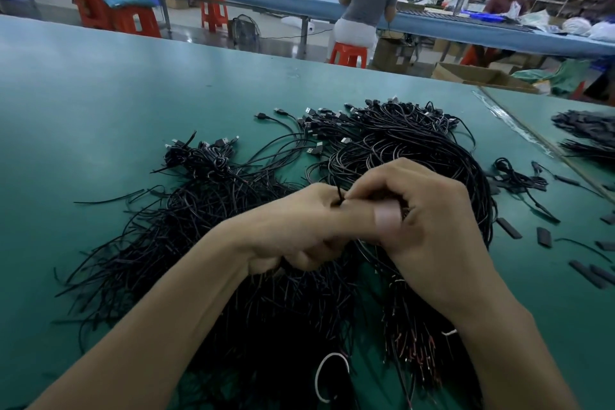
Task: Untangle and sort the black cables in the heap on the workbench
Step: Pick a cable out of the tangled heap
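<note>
White wire (329, 376): a thin loop at the heap's near edge, between the forearms.
Heap (233, 210): black cables tangled on the workbench (100, 93), spread under and around both hands. The forearms hide much of its near middle.
Left hand (299, 230): over the heap's middle, fingers curled, thumb stretched toward the right hand, pinching a cable (339, 198) whose end sticks up.
Right hand (422, 220): touching the left, fingers curled tight on the same cable; anything else it holds is hidden behind the knuckles.
Sleeves (509, 228): short black pieces scattered right of the heap, apart from it.
Bundle (203, 156): a smaller knot of cables at the heap's far left.
Plugs (312, 123): USB ends crowded along the heap's far edge.
Second pile (585, 133): black cables on the next bench, far right of the heap.
Stools (347, 55): red, beyond the heap across the aisle. A person (366, 0) sits on one, back turned.
</note>
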The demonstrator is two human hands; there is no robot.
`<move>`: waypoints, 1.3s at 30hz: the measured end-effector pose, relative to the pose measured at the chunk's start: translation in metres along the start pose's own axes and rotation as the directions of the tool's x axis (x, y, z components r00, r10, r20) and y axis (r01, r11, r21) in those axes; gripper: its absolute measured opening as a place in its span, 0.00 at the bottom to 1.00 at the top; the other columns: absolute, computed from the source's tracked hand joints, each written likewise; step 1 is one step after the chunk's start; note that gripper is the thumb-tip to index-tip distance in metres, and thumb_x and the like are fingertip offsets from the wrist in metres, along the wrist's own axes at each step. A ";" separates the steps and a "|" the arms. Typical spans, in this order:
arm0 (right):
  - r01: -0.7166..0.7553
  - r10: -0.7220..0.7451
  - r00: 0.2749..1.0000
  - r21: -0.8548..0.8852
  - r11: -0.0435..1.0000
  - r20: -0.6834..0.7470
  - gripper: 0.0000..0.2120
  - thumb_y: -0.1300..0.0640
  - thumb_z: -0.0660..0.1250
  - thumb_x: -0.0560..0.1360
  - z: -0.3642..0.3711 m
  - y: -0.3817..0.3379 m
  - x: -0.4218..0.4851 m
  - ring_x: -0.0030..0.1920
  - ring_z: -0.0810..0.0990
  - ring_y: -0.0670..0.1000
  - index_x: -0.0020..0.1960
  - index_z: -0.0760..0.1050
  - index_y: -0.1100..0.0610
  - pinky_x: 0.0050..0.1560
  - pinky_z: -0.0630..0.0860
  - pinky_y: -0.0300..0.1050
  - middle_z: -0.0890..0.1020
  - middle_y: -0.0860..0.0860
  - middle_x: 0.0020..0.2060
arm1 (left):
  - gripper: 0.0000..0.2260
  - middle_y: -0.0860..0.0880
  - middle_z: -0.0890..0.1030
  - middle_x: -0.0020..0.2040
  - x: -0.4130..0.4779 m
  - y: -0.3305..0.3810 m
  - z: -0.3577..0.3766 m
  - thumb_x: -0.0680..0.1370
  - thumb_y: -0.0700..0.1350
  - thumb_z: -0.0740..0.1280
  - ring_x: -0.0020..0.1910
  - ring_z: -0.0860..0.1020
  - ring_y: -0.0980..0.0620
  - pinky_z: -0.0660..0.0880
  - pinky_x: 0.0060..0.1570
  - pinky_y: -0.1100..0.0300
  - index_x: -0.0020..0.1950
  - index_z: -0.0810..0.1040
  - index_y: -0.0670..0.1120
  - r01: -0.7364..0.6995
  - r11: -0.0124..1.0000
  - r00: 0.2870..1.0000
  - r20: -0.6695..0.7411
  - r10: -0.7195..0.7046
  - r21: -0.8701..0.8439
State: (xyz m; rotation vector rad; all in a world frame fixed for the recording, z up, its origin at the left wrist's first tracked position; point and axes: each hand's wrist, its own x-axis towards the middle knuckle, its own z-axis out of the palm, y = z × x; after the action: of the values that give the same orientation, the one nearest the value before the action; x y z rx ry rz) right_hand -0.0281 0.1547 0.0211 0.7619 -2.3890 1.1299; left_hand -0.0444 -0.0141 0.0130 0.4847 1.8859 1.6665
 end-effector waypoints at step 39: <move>-0.491 0.450 0.836 0.793 0.361 0.313 0.05 0.56 0.69 0.66 0.022 -0.005 0.000 0.31 0.72 0.44 0.36 0.84 0.52 0.29 0.67 0.34 0.76 0.48 0.29 | 0.06 0.53 0.78 0.58 0.009 -0.002 0.013 0.69 0.49 0.72 0.62 0.75 0.58 0.70 0.61 0.59 0.43 0.78 0.54 -0.638 0.712 0.496 -0.551 0.671 0.293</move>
State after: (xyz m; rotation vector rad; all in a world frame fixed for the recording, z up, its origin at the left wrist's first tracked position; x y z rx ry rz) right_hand -0.0269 0.1349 0.0110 0.2844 -1.9815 2.6890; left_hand -0.0435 0.0013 0.0088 0.8327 2.4040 2.5449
